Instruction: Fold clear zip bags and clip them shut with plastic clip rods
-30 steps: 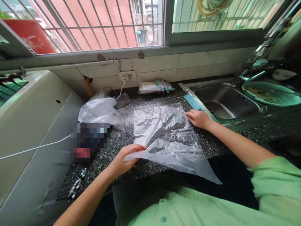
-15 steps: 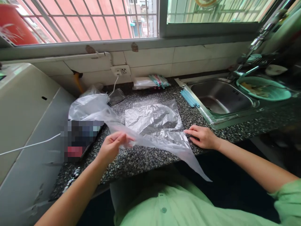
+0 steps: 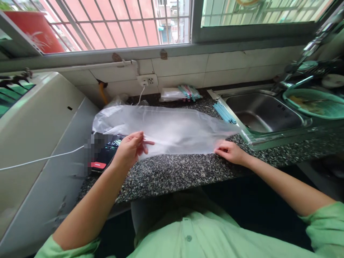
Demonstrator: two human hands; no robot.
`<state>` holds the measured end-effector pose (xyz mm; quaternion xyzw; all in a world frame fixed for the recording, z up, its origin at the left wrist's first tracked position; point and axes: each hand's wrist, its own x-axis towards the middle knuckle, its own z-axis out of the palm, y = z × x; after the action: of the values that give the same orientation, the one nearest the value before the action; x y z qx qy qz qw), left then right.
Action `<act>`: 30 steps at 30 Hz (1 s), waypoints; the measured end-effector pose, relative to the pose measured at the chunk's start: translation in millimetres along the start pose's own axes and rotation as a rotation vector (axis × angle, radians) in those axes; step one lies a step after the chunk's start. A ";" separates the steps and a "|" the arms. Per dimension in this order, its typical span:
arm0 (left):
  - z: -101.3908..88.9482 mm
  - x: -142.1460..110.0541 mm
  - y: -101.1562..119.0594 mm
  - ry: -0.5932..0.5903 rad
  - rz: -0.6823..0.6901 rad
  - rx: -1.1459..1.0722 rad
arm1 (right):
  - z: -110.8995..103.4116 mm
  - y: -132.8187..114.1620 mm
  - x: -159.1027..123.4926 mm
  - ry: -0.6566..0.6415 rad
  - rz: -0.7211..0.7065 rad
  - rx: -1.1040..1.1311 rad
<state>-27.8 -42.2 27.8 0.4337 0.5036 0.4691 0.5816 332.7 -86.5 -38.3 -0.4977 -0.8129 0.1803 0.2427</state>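
A long frosted translucent plastic sheet (image 3: 174,129) lies spread across the speckled counter; whether it is a bag, I cannot tell. My left hand (image 3: 130,148) is closed on its near edge at the left, thumb and fingertips together. At the sheet's near right corner, my right hand (image 3: 231,152) pinches the plastic, its fingers curled and low against the counter. The sheet's left part is bunched up behind a phone (image 3: 106,154), which lies beside my left wrist. The crinkled clear plastic on the counter is hidden under the sheet.
Light blue strips (image 3: 224,113) lie by the steel sink (image 3: 264,111), which holds a green basket (image 3: 319,107) at its right. By the wall are a stack of clear bags (image 3: 172,94) and coloured strips (image 3: 190,92). A white cable (image 3: 53,157) runs to the phone.
The frosted sheet, twisted and hanging over the counter edge before, is now spread wide over the crinkled plastic. My right hand has taken hold of its corner. The view has shifted slightly left.
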 end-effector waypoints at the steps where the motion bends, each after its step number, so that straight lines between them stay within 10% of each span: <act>1: -0.5 3.0 0.2 0.023 0.002 0.023 | -5.9 -1.7 0.2 -0.053 0.035 0.031; 11: -8.5 10.9 -16.0 0.103 -0.162 -0.156 | -16.4 -11.6 -12.4 -0.077 0.265 0.059; 18: -51.6 -39.0 -61.1 0.132 0.002 0.174 | -5.8 -26.0 -40.9 0.106 -0.130 -0.167; 30: -30.9 -42.0 -68.1 0.013 0.218 0.518 | 16.2 -38.4 -65.3 0.198 -0.396 -0.361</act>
<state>-53.3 -95.0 -34.9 0.6165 0.5607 0.3876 0.3942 320.9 -162.8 -45.0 -0.3796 -0.8857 -0.0678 0.2587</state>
